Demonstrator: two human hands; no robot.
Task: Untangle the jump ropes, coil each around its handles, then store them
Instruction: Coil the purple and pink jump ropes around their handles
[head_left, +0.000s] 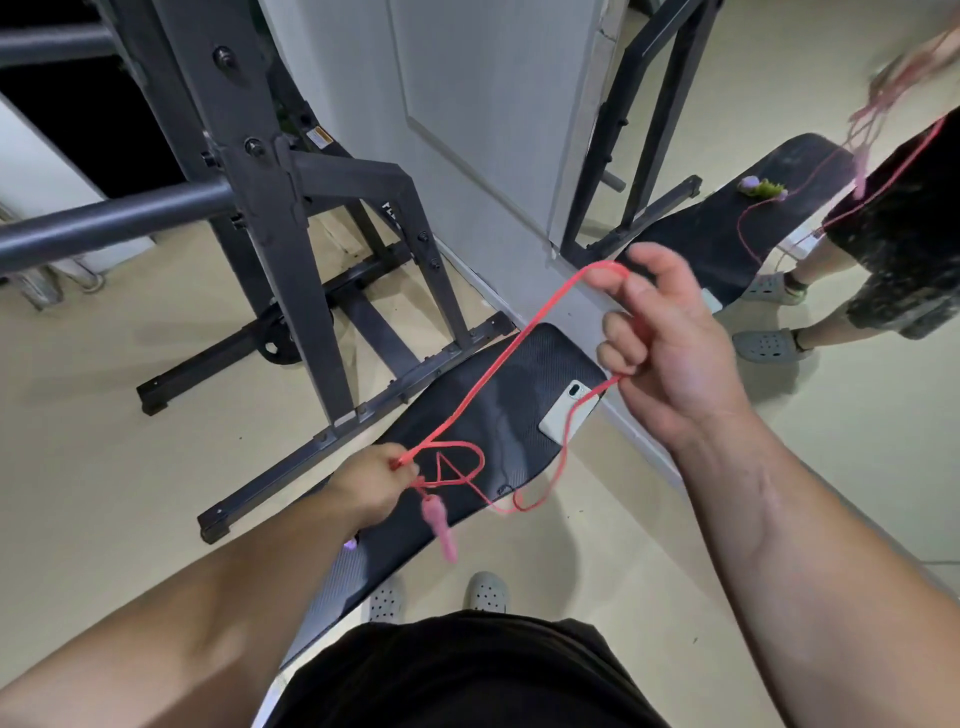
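Head view looks down on a black padded bench (509, 395), and both hands are above it with a red jump rope (497, 358) stretched between them. The left hand (374, 488) is over the left edge of the bench, about its middle. Its fingers are closed and pinch the rope at a small tangle of loops. Under this hand a pink handle (440, 527) hangs in front of the bench, a little blurred.

The right hand (670, 353) is raised over the far right corner of the bench. Its fingers are curled: the rope goes as a loop over the bent index finger, and the lower fingers hold another strand. This strand drops across a white phone (563, 415) lying at the same corner, bends beside the right edge of the bench, and comes back to the tangle.

A dark steel rack (291, 218) stands to the left of the bench. A mirror (779, 67) is beyond its far end. Two grey clogs (488, 592) stand at its near end.
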